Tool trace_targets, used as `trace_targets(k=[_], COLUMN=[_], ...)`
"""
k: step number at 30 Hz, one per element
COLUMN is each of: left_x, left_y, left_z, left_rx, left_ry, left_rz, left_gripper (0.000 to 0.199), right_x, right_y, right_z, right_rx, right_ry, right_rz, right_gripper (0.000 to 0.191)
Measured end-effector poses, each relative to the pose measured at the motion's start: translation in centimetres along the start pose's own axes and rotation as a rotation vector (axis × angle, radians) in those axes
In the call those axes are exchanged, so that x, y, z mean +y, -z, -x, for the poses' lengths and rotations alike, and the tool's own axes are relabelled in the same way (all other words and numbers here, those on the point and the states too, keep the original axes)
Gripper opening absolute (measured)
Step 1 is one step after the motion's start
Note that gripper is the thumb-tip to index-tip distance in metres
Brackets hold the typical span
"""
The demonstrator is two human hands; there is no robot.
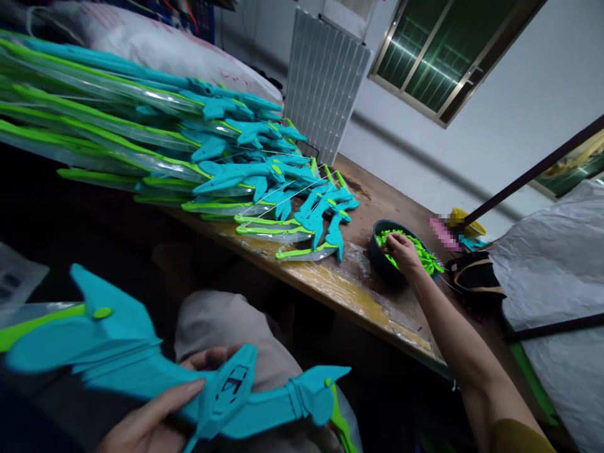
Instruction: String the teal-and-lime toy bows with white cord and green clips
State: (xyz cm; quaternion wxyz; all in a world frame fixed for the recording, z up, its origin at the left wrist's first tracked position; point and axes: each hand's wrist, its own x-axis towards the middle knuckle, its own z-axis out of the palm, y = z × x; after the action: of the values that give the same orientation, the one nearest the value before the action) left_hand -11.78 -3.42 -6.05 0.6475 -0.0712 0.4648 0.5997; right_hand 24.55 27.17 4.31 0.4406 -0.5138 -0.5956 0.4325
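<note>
At the lower left, my left hand [158,409] is wrapped round the middle of a teal toy bow [127,358] with green limbs at both ends. The bow lies across the view above my lap. My right hand [402,250] reaches over the table into a dark round bowl [387,267] of small bright green parts [422,253]. Its fingers are pinched together at the parts; what they hold, if anything, is too small to make out.
Many teal and green bows [226,176] are piled on the wooden table [330,283], left of the bowl. Behind them lies a white sack [165,50]. A black bag [476,274] and a yellow container [467,221] are right of the bowl.
</note>
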Motion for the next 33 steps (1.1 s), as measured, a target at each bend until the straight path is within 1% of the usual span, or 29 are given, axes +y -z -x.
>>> trace_targets(k=[2, 4, 5, 7, 9, 11, 13, 14, 16, 18, 20, 23, 25, 30, 33], left_x=[0.4, 0.8, 0.9, 1.0, 0.9, 0.7, 0.5, 0.4, 0.4, 0.4, 0.4, 0.2, 0.1, -0.1, -0.2], left_y=[-1.0, -1.9, -2.2, -2.5, -2.3, -2.0, -1.6, -1.4, -1.2, -1.0, -1.0, -0.9, -0.9, -0.8, -0.7], left_z=[0.7, 1.3, 1.6, 1.9, 2.0, 2.0, 2.0, 2.1, 2.1, 2.0, 1.9, 1.6, 1.4, 1.0, 0.9], left_rx=[0.013, 0.006, -0.010, -0.034, -0.038, -0.044, -0.057, -0.066, -0.082, -0.107, -0.126, -0.138, -0.129, -0.126, -0.139], left_ry=[-0.017, -0.048, -0.068, -0.083, -0.087, -0.096, -0.126, -0.140, -0.167, -0.173, -0.165, -0.146, -0.132, -0.141, -0.147], left_rz=[-0.001, -0.006, -0.006, -0.004, -0.001, 0.001, 0.013, 0.019, 0.025, 0.018, 0.008, 0.001, 0.003, -0.016, -0.014], left_gripper=[0.046, 0.043, 0.040, 0.032, 0.030, 0.033, 0.037, 0.038, 0.038, 0.038, 0.040, 0.042, 0.043, 0.043, 0.042], right_x=[-1.4, -2.6, -3.1, -3.7, -3.7, -3.2, -2.2, -1.7, -0.8, -0.2, 0.1, 0.3, 0.3, 0.5, 0.5], right_y=[-3.0, -6.4, -8.2, -11.6, -14.8, -17.4, -19.5, -20.4, -21.6, -22.3, -22.7, -22.9, -22.9, -22.5, -22.4], right_z=[2.3, 5.3, 6.9, 10.4, 13.7, 16.8, 19.2, 20.2, 21.6, 22.4, 22.9, 23.1, 23.0, 22.4, 22.3], right_rx=[-0.104, -0.241, -0.311, -0.447, -0.559, -0.618, -0.618, -0.607, -0.574, -0.525, -0.468, -0.395, -0.384, -0.458, -0.477], right_ry=[0.017, -0.002, -0.020, -0.056, -0.095, -0.142, -0.181, -0.177, -0.114, -0.036, -0.014, -0.052, -0.084, -0.207, -0.218], right_rz=[-0.069, -0.123, -0.143, -0.172, -0.205, -0.239, -0.243, -0.228, -0.183, -0.142, -0.119, -0.097, -0.102, -0.178, -0.170], right_gripper=[0.038, 0.048, 0.050, 0.044, 0.036, 0.032, 0.030, 0.029, 0.026, 0.023, 0.019, 0.018, 0.018, 0.022, 0.023])
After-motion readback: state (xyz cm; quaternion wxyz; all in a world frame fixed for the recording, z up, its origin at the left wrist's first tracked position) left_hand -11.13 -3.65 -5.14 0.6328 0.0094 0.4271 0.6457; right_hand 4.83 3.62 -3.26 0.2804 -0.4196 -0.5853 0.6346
